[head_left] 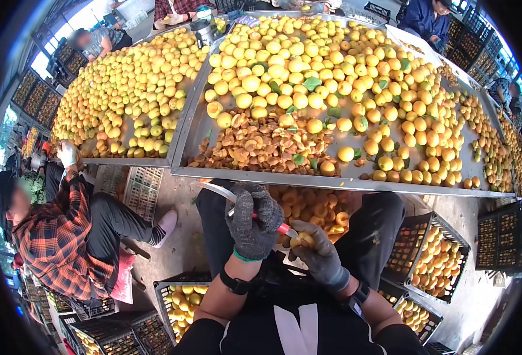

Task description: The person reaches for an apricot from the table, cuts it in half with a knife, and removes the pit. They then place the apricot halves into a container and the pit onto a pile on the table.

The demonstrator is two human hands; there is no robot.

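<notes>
My left hand (253,219), in a dark grey knit glove, is wrapped round a hand tool with a red part (286,230) and a curved metal strip (216,190) sticking out to the left. Its red end points at an apricot (302,239) pinched in my gloved right hand (320,257). Both hands are over my lap, in front of the metal sorting table (332,183). Below them, between my knees, are many split apricots (317,208). A heap of brown pits and fruit scraps (255,145) lies on the table near its front edge.
Whole apricots (296,59) cover much of the table. Black crates of apricots (438,260) stand at my right, another crate (184,302) at my left. A person in a plaid shirt (54,242) sits close on the left. Other people work along the far side.
</notes>
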